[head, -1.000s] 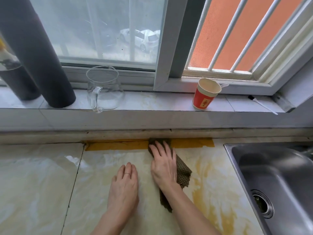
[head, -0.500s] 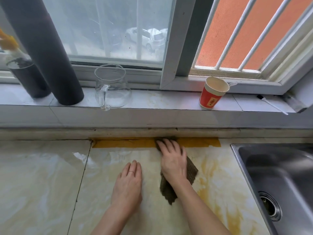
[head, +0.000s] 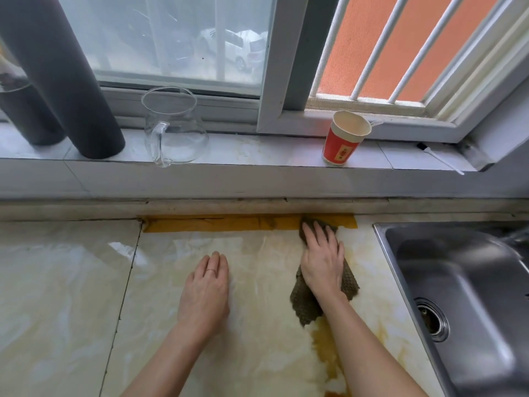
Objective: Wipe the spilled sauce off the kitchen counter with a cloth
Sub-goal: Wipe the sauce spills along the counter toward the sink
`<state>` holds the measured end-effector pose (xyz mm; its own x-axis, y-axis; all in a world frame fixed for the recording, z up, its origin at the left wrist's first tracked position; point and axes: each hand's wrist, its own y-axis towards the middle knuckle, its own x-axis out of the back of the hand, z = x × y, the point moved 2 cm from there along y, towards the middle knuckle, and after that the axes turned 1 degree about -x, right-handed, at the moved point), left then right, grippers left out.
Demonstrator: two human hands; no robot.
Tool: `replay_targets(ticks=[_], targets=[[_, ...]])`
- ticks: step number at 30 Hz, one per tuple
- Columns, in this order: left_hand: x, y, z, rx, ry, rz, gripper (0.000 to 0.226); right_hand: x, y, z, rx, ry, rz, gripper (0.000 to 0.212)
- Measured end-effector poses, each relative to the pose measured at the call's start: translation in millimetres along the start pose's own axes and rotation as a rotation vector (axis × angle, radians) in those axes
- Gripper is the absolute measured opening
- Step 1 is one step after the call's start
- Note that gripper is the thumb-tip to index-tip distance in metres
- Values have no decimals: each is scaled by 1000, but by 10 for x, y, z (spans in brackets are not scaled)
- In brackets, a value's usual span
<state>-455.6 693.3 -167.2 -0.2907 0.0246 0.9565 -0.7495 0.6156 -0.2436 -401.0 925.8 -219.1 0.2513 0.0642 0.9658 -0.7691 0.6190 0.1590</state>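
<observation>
A dark olive knitted cloth lies on the pale marbled counter. My right hand presses flat on it with straight fingers, fingertips near the yellow tape strip at the back wall. Most of the cloth is hidden under the hand. Brownish-yellow sauce streaks the counter below the cloth and beside my right forearm. My left hand rests flat on the counter to the left, fingers together, a ring on one finger.
A steel sink with a drain fills the right side. On the window sill stand a glass jug, a red paper cup, a dark cylinder and a small brush.
My right hand has slid the cloth to the right along the tape, toward the sink. My left hand stays flat in about the same spot.
</observation>
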Motion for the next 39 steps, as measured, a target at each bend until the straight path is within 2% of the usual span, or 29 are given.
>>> replay_targets(ticks=[3,9,11,14,17,19,22,24,27,31,33,36,39], targets=[[-50,3,-1,12,3,-2,67,-27,-91,204,-77,58,-26,52],[-110,36,14,25,-19,-15,62,-15,-493,423,233,90,84,60],[-105,49,30,15,-32,-10,61,0,-364,254,175,63,100,58],[-106,58,59,17,-45,13,61,38,-155,-44,-56,58,49,55],[-122,77,57,37,-48,17,59,41,-188,18,-136,86,45,57],[-107,88,23,66,-50,-15,55,50,-293,164,-81,93,62,61],[-24,119,-97,80,-56,-89,41,97,-419,201,104,101,136,58],[8,158,-203,38,-67,-118,42,128,-332,49,131,105,157,64],[3,203,-371,-37,-108,-79,50,119,-110,-224,-51,49,100,54],[-89,196,-414,-50,-115,17,58,159,-107,-69,-222,82,110,62],[-129,201,-416,-40,-116,31,60,174,-291,168,-174,138,115,67],[-135,216,-432,-30,-140,33,59,109,-746,512,12,171,83,67],[-141,225,-397,-52,-129,25,58,58,-970,510,185,137,70,64]])
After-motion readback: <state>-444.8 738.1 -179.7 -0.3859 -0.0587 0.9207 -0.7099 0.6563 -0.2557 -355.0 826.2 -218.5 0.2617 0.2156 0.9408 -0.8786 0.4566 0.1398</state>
